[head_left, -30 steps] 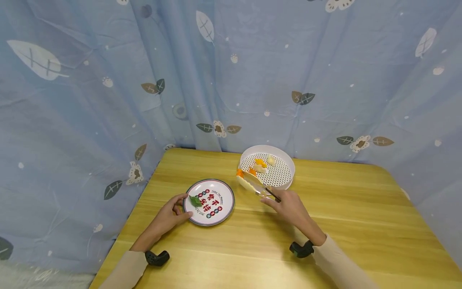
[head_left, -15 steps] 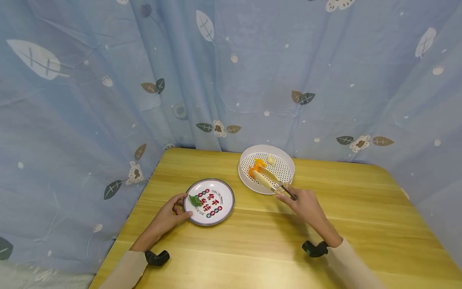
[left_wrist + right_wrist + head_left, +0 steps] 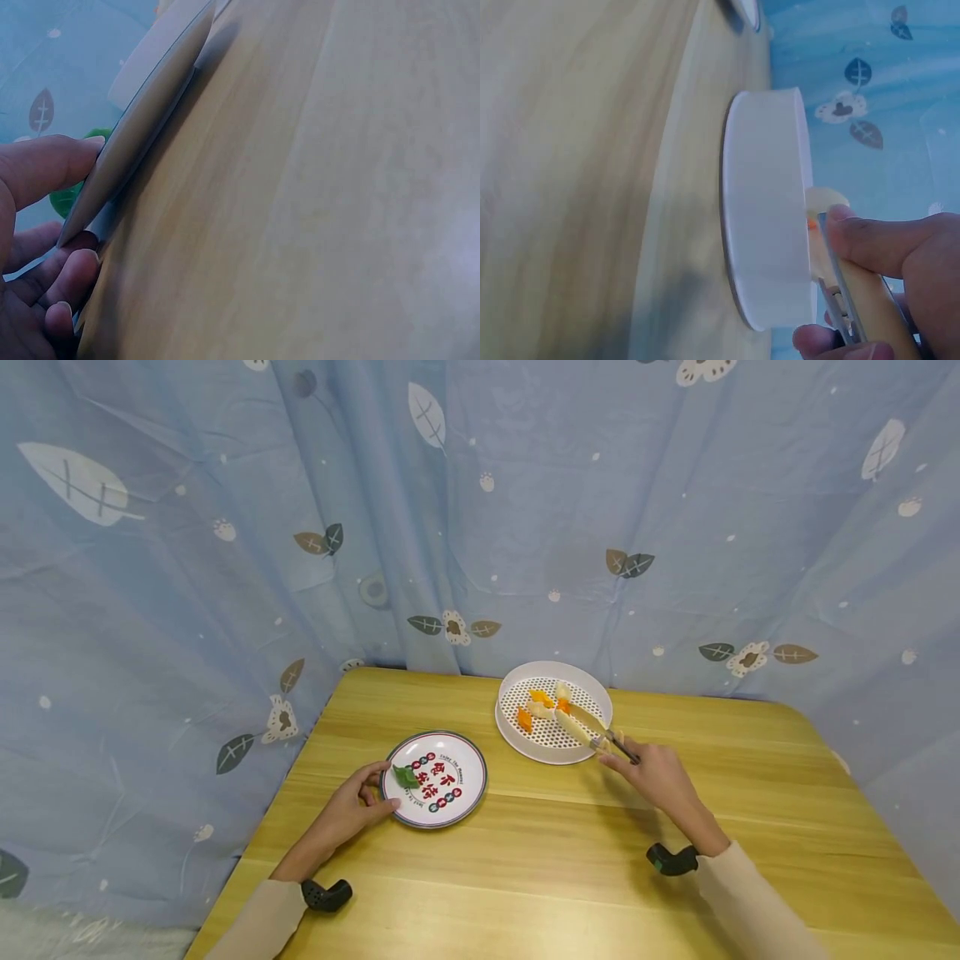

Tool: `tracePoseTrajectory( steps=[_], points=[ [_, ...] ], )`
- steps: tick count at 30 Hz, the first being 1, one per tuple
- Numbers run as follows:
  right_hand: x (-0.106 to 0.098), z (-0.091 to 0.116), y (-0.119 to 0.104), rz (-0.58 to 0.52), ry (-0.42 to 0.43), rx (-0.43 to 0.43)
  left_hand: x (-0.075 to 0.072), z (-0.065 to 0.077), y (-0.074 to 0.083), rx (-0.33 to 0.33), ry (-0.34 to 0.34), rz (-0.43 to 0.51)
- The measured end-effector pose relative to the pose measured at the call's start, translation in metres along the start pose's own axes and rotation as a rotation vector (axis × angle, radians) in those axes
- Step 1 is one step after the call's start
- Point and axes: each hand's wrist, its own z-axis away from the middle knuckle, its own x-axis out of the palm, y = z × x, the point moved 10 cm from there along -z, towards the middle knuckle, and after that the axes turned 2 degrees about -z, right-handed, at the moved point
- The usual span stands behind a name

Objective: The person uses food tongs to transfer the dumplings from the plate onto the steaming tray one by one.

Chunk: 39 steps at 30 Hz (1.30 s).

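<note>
My left hand (image 3: 348, 810) holds the near-left rim of a white plate (image 3: 468, 768) with red lettering, thumb above and fingers below in the left wrist view. A crumpled green leafy piece (image 3: 407, 777) lies on that plate. In my right hand (image 3: 663, 777) are tongs (image 3: 573, 727) with pale tips and metal near the grip. Their tips reach into a round white perforated tray (image 3: 517, 747), around a small orange piece (image 3: 563, 704); whether it touches the tray floor I cannot tell. Another orange piece (image 3: 524, 720), a yellow piece (image 3: 542, 698) and pale pieces (image 3: 540, 711) lie in the tray.
A wooden table (image 3: 480, 893) bears everything. The tray's raised wall (image 3: 769, 217) stands near the table's back edge. Behind and to the left hangs a blue curtain (image 3: 510, 527) with a leaf print. The plate is left of the tray, apart from it.
My right hand has moved rightward, carrying the orange piece in the tongs from the tray's left rim to its right half. The left hand and plate have stayed put.
</note>
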Motion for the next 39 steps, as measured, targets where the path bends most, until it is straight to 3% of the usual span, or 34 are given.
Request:
tracePoseTrajectory(
  steps=[13, 29, 39],
  points=[
    [-0.003, -0.021, -0.005, 0.088, -0.045, -0.045, 0.001, -0.001, 0.003, 0.016, -0.001, 0.0],
    [0.0, -0.03, -0.008, 0.119, -0.157, 0.02, 0.002, 0.0, 0.0, 0.024, -0.003, -0.004],
    [-0.006, -0.025, -0.008, 0.079, -0.072, 0.008, 0.0, 0.001, -0.001, 0.025, -0.001, -0.018]
  ],
)
